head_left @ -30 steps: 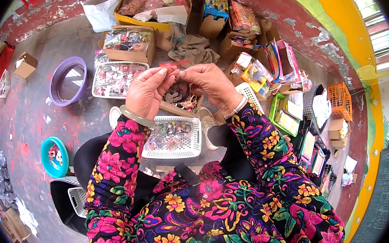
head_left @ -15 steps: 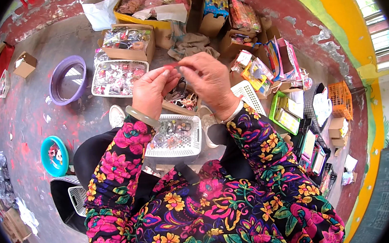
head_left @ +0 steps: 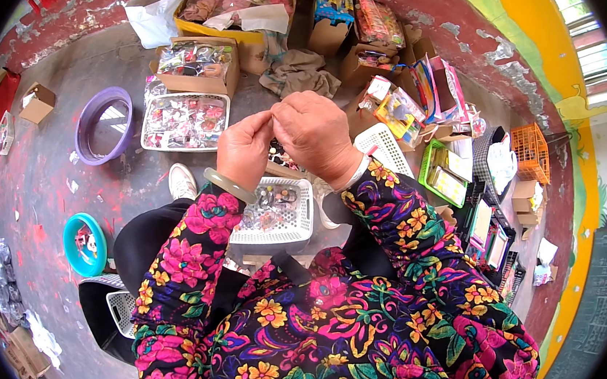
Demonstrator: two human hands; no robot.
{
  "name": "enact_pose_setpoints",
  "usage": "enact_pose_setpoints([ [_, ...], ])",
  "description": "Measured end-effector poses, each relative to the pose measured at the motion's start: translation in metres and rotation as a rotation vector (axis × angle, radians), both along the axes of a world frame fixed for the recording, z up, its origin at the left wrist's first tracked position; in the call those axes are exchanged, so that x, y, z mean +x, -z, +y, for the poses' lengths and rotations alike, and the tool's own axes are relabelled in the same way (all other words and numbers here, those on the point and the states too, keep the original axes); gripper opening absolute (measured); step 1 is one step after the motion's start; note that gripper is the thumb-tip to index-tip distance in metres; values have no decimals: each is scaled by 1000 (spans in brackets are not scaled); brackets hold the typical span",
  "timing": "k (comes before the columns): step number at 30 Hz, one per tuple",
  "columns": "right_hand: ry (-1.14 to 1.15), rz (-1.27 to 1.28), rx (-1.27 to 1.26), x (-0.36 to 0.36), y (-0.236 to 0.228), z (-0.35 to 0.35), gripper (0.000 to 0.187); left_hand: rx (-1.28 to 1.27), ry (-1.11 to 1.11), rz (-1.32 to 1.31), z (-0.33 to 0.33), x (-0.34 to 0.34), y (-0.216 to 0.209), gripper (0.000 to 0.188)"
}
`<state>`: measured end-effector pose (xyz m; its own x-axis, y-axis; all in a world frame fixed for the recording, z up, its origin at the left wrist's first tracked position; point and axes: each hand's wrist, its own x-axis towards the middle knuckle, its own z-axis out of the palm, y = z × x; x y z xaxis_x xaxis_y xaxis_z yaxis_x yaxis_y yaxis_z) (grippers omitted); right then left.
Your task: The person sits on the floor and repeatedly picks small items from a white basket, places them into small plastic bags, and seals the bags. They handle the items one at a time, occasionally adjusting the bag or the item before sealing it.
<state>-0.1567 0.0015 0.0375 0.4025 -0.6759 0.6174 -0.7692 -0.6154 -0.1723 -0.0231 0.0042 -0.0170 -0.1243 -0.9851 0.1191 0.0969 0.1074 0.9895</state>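
Fingertips meet in front of me, with my left hand (head_left: pixel 243 151) and my right hand (head_left: pixel 316 135) both closed in a pinch. Whatever they grip between them is hidden by the fingers. A pale bangle (head_left: pixel 228 183) circles my left wrist. Below the hands, a white perforated basket (head_left: pixel 271 235) holds small items in clear bags. Partly covered by my hands, a box of dark and coloured small goods (head_left: pixel 283 164) lies just behind that basket.
A white basket (head_left: pixel 181 149) of bagged trinkets stands farther off, beside a cardboard box (head_left: pixel 229 80). Purple (head_left: pixel 82 149) and teal (head_left: pixel 70 245) basins sit on the left. To the right are a white perforated basket (head_left: pixel 387 145), a green tray (head_left: pixel 429 166) and an orange crate (head_left: pixel 532 155).
The fingertips have drawn together and my right fingers have curled inward. A small red piece that showed between them is now out of sight.
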Motion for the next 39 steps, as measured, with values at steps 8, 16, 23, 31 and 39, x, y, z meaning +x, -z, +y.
enact_pose_setpoints([
  [8,27,-357,291,-4,3,-4,2,94,41,131,-1,0,3,16],
  [16,1,-1094,958,-28,-5,-14,9,383,161,466,-5,12,-17,17],
  [23,114,-1353,1087,-73,-10,-1,10,406,235,511,-6,11,-16,21],
  [31,271,-1395,929,-194,6,58,9,348,257,512,-8,7,-10,18],
  [39,910,-1009,1019,-311,68,196,6,351,320,425,-13,12,1,22],
])
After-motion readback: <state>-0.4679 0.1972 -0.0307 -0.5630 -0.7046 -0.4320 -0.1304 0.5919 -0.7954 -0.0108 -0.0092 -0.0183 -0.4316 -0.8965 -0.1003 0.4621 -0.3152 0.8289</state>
